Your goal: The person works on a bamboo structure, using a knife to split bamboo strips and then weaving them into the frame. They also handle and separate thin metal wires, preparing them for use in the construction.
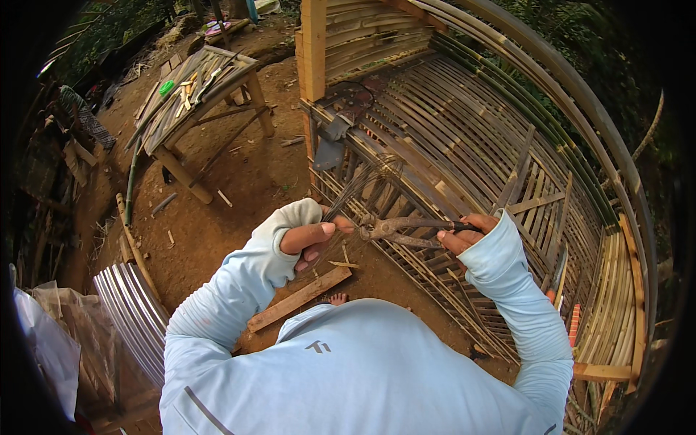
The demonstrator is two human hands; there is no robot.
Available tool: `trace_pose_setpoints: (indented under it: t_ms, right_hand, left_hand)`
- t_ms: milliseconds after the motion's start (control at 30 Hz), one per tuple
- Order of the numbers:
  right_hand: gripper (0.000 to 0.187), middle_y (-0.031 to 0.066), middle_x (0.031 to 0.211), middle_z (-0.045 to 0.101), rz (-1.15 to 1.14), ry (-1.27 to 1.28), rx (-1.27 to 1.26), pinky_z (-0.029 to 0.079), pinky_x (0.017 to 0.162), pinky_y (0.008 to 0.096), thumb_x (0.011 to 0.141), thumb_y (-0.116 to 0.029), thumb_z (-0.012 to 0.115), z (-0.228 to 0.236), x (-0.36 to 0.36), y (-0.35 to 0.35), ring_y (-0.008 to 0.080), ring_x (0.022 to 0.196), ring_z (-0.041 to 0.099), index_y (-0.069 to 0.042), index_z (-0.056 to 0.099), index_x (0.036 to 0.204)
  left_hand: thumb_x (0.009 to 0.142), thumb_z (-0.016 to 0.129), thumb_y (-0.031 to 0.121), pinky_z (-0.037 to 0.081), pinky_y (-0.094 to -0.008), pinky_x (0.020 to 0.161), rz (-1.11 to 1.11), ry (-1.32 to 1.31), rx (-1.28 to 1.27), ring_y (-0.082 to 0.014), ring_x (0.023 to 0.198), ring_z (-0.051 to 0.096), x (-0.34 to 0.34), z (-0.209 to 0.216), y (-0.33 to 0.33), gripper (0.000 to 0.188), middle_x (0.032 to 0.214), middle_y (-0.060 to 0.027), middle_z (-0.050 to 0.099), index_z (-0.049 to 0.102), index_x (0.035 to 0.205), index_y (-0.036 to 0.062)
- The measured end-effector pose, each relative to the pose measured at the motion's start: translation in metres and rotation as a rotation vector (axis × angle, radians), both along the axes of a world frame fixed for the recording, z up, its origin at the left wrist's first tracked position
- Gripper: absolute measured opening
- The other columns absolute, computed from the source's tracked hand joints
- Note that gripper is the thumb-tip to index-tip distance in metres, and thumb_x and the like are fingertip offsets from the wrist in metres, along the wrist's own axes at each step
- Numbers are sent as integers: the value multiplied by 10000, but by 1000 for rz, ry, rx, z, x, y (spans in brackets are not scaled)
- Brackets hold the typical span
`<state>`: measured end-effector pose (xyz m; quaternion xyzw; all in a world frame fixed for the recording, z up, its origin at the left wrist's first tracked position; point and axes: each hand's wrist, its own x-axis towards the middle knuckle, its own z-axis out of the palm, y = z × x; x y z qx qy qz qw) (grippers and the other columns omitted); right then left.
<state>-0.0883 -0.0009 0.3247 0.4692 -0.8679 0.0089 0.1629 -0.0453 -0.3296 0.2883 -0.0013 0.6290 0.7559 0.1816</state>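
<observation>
A loose bundle of thin dark wire (371,180) is pinched in my left hand (308,238), the thumb pressed over the fingers. The wire fans out away from me over the edge of a slatted bamboo platform. My right hand (470,233) is closed around the dark grips of rusty pliers (406,226). Their jaws point left and meet the wire just beside my left fingertips. Whether the jaws are fully closed on a strand is too small to tell. Both forearms are in pale blue sleeves that reach over the palms.
The bamboo platform (442,109) with slatted sides fills the right. A flat grey metal tool (330,154) rests at its near-left corner. A wooden plank (301,297) lies on the ground. At left stand a bamboo table (163,130) with scraps and a green ring, and corrugated metal sheeting (130,312).
</observation>
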Motion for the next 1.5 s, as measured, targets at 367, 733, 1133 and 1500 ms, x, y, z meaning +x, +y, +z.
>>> trace_pose_setpoints:
  t_ms: [367,733,1133,1500]
  right_hand:
    - [288,7,686,621,130,163,-12,457,481,324,751,-126,685,8,1,5,202,655,595,-172,671,1035]
    - [382,-2,613,543,93,89,15,434,454,323,673,-111,698,10,12,7,184,592,557,-138,678,1054]
    - [490,57,742,594,-48,-132,68,460,527,320,631,-31,770,15,21,1,211,572,559,-158,659,1091]
    - [547,102,862,612,-176,-404,-98,485,649,308,671,4,717,3,22,-10,224,684,585,-120,583,1186]
  left_hand:
    - [848,625,156,371,-246,416,46,-43,120,-85,399,386,5,5,6,288,581,-85,515,409,685,57]
    - [851,624,216,369,-242,430,-29,12,108,-85,423,412,8,4,6,270,590,-65,503,453,749,33]
    - [867,593,256,324,-223,427,-104,-68,126,-63,443,409,11,4,2,384,569,27,458,581,1068,-71]
    - [859,603,277,344,-225,433,-87,-37,65,-67,463,423,12,-1,4,333,600,5,483,588,952,-42]
